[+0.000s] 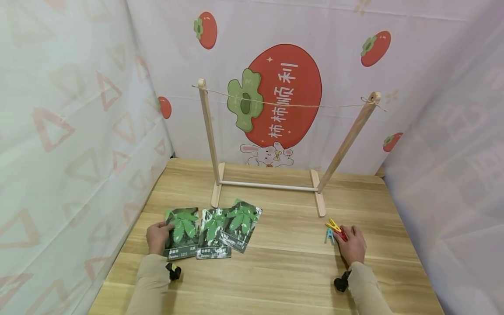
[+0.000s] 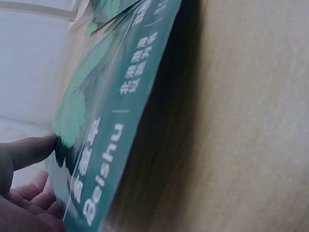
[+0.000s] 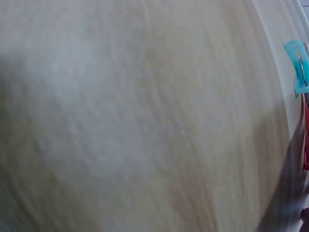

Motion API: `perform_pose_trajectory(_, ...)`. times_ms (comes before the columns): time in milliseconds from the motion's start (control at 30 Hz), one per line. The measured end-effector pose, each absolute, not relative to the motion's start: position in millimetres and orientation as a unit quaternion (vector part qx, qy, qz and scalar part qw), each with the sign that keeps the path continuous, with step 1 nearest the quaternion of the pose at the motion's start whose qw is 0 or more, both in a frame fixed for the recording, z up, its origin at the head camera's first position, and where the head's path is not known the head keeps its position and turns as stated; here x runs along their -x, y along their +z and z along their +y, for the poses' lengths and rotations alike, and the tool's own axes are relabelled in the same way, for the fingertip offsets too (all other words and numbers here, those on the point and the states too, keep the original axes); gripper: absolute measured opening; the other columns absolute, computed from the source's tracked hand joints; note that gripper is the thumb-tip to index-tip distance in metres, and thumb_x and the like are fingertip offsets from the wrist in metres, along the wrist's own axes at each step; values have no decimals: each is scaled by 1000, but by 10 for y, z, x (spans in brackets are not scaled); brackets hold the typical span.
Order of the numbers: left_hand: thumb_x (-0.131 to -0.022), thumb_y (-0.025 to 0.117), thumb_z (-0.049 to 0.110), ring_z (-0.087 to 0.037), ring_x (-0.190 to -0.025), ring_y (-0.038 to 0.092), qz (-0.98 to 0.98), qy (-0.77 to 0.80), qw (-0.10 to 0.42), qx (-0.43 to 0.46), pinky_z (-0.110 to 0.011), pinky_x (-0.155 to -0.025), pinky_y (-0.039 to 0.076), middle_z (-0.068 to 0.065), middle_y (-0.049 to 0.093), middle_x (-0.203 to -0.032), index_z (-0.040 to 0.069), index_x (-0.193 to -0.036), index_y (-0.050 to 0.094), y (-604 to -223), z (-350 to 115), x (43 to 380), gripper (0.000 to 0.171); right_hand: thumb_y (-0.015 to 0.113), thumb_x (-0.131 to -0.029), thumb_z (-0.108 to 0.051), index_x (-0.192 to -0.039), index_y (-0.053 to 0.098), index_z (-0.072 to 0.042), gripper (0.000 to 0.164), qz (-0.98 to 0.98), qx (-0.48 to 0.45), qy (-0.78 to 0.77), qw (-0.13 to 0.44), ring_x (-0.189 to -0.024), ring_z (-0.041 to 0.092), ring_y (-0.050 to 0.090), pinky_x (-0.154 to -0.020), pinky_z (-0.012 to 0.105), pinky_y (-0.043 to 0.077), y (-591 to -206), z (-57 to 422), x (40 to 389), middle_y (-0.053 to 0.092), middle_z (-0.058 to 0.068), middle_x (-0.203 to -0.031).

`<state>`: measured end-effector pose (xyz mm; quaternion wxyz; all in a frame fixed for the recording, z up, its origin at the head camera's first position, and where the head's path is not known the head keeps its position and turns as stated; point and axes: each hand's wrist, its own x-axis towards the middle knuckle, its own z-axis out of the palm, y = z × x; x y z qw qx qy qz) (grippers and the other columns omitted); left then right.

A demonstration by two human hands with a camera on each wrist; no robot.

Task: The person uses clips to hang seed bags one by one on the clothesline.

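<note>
Three dark green packets with leaf pictures lie on the left of the table in the head view. My left hand [image 1: 156, 238] pinches the left edge of the leftmost packet [image 1: 183, 234]. In the left wrist view its thumb [image 2: 34, 151] lies on the face of that packet and other fingers are at the edge. The middle packet [image 1: 212, 245] is partly covered by the right packet [image 1: 243, 218]. Over on the right, my right hand [image 1: 353, 247] pinches a red clothespin [image 1: 344, 236], partly hidden by the fingers. A yellow clothespin [image 1: 333, 225] and a blue clothespin [image 1: 329, 236] lie beside it.
Behind the packets stands a wooden frame with a left post [image 1: 210, 135] and a right post [image 1: 346, 144]. A thin string [image 1: 307, 106] runs between their tops, and a white rod [image 1: 267, 186] joins the feet. Printed curtains [image 1: 338, 26] surround the table [image 1: 275, 280].
</note>
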<state>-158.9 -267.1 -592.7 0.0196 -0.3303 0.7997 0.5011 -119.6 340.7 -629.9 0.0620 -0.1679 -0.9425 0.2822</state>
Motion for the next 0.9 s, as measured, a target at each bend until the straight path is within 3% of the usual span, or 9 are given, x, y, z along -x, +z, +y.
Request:
perform_pose_trajectory(267, -91, 63, 12, -40, -131, 41, 751, 563, 15, 344, -50, -109, 35, -32, 44, -142, -15, -127, 52, -5973, -2726, 1578, 47, 68, -92, -27, -125, 61, 1, 44, -937, 176, 291, 85, -136, 53, 29, -110, 68, 21, -6347, 3384, 1204, 34, 35, -146)
perform_pose_trajectory(400, -91, 63, 13, -34, -128, 42, 733, 587, 22, 344, -30, -91, 46, -30, 42, -145, -14, -132, 49, -5977, -2773, 1572, 51, 69, -91, -25, -122, 63, 2, 41, -933, 186, 294, 96, -133, 53, 33, -109, 67, 24, -6324, 3377, 1218, 37, 35, -144)
perform_pose_trajectory(467, -91, 64, 13, -30, -121, 47, 731, 590, 18, 342, -18, -76, 46, -30, 44, -143, -14, -132, 49, -5970, -2795, 1562, 52, 69, -92, -24, -122, 63, 2, 40, -928, 194, 301, 101, -130, 53, 35, -108, 66, 25, -6308, 3379, 1227, 40, 35, -141)
perform_pose_trajectory(567, -91, 65, 13, -18, -100, 56, 729, 592, 11, 344, -12, -60, 44, -27, 48, -136, -13, -130, 51, -5960, -2828, 1552, 49, 67, -93, -25, -122, 62, 3, 40, -922, 206, 311, 106, -126, 53, 38, -107, 65, 29, -6281, 3378, 1241, 43, 34, -137)
perform_pose_trajectory(700, -91, 67, 12, -1, -73, 55, 718, 602, 4, 350, -16, -58, 49, -21, 55, -123, -12, -130, 52, -5915, -2850, 1545, 48, 65, -94, -26, -123, 61, 4, 41, -914, 223, 322, 104, -123, 51, 39, -104, 63, 32, -6266, 3382, 1254, 45, 32, -134)
perform_pose_trajectory(900, -91, 68, 13, 2, -66, 56, 713, 605, 4, 354, -18, -60, 52, -12, 61, -108, -12, -131, 52, -5854, -2888, 1565, 50, 61, -97, -33, -130, 57, 3, 50, -904, 246, 340, 82, -124, 48, 38, -103, 61, 33, -6242, 3397, 1270, 44, 31, -137)
